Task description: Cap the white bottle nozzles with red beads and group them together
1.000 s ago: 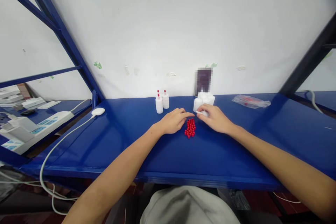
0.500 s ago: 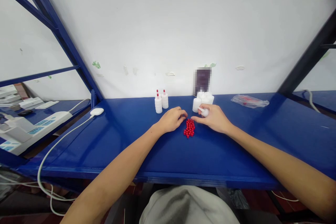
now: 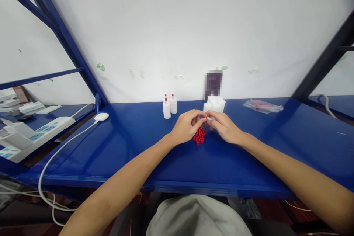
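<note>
My left hand [image 3: 190,127] is closed in a pinch on a small red tip cap [image 3: 205,117], mostly covered by the fingers. Against it, my right hand [image 3: 225,127] holds a white nozzle lid [image 3: 210,118]; only a sliver of the white plastic shows. The two hands' fingertips meet, and whether the cap sits on the nozzle I cannot tell. Below them lies a cluster of small red caps [image 3: 199,138], partly covered by my left hand. Just behind the fingers stand several white bottles [image 3: 217,106] without red tips.
Three white squeeze bottles with red tips [image 3: 166,110] stand left of my hands. A clear plastic bag [image 3: 262,106] with red bits lies at the right. A white cable with a puck-shaped end [image 3: 101,117] and a power strip [image 3: 41,136] are at the left.
My left hand has moved right from the cluster with a red cap in its fingers. My right hand has turned the white nozzle toward it, and the hands now meet.
</note>
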